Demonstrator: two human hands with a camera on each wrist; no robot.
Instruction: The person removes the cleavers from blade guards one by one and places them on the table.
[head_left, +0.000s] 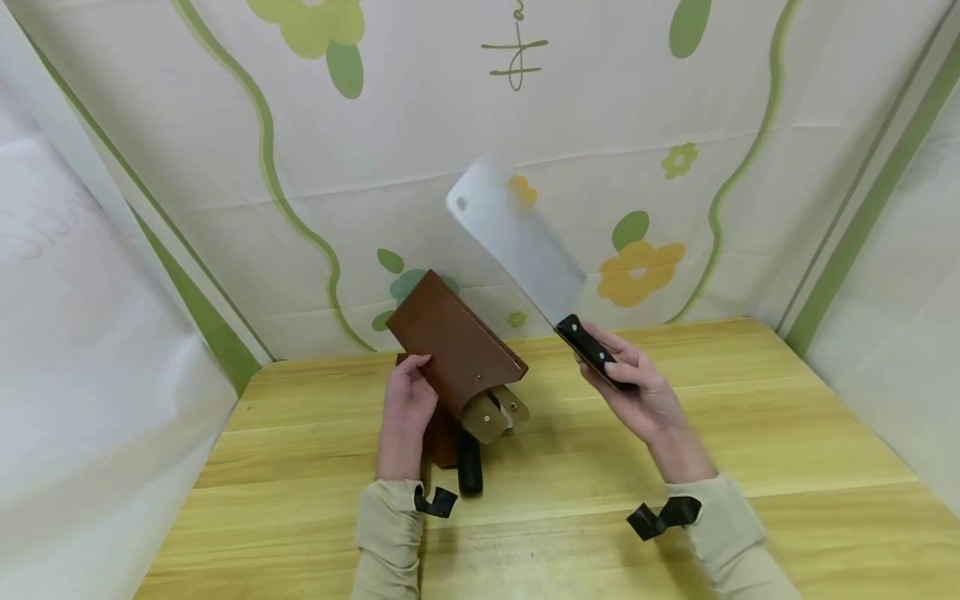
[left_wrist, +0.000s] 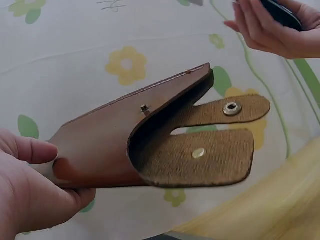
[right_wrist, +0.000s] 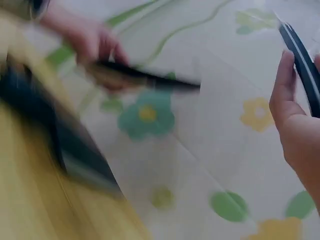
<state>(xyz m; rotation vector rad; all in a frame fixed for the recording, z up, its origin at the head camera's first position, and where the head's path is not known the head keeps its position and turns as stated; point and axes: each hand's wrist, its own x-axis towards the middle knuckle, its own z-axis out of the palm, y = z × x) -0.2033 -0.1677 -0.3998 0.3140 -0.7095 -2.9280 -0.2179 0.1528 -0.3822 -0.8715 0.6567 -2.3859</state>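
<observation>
My right hand (head_left: 645, 392) grips a cleaver (head_left: 521, 246) by its black riveted handle. Its broad blade is raised, tilting up and to the left, with a round hole near the tip corner. In my left hand (head_left: 408, 404) is a brown leather knife sheath (head_left: 450, 337), pinched between thumb and fingers. The left wrist view shows the mouth of the sheath (left_wrist: 105, 145) gaping, with two snap flaps hanging loose; the cleaver is apart from it. The right wrist view is blurred, showing the black handle (right_wrist: 302, 70) in my right hand.
Below the raised sheath, a black handle (head_left: 470, 467) and another brown leather piece (head_left: 442, 442) lie on the wooden table (head_left: 570, 517), partly covered. A flower-printed cloth (head_left: 637, 100) rises behind the table's far edge, and white cloth hangs at both sides.
</observation>
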